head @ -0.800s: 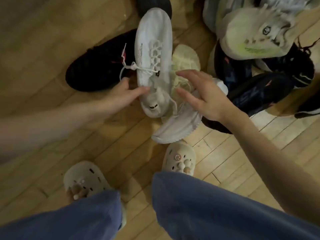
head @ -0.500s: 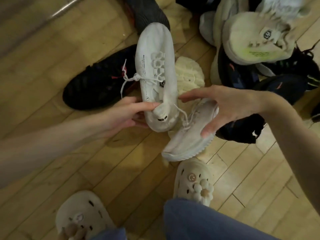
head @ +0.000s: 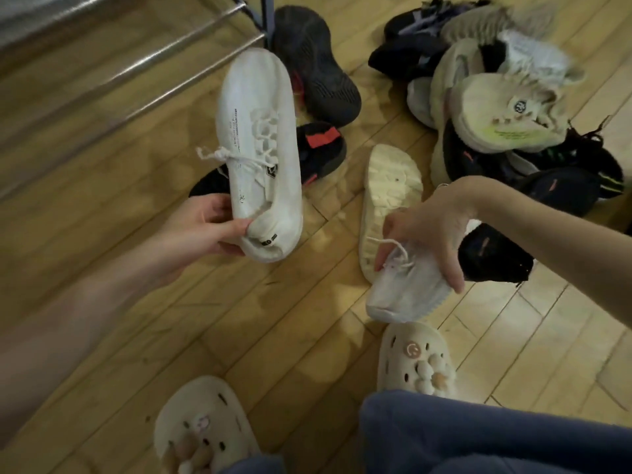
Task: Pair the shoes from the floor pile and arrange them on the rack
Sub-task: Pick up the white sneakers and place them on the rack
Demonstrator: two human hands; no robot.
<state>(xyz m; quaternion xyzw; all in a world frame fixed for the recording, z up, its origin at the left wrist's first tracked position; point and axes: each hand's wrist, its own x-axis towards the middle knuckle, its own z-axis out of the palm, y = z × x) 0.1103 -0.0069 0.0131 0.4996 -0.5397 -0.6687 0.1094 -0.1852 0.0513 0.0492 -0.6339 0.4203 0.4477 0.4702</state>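
Sneaker (head: pixel 260 155), white knit with white laces, held centre-left of frame, long axis running up-frame, toe toward the rack rails (head: pixel 143 63) at upper left, heel pinched between thumb and fingers of left hand (head: pixel 205 230). Second white sneaker (head: pixel 403 289) at lower centre-right, toe pointing down-frame, gripped from above at the laces by curled fingers of right hand (head: pixel 427 227). Shoe pile (head: pixel 496 107) lay upper right.

Rack rails (head: pixel 143 63) far left; left hand (head: pixel 205 230) holds one sneaker (head: pixel 260 155) above the floor (head: pixel 273 319), right of the rails; right hand (head: pixel 427 227) on second sneaker (head: pixel 403 289) beside an upturned shoe (head: pixel 386 189); shoe pile (head: pixel 506 111) far right; clogs (head: pixel 413 364) nearest
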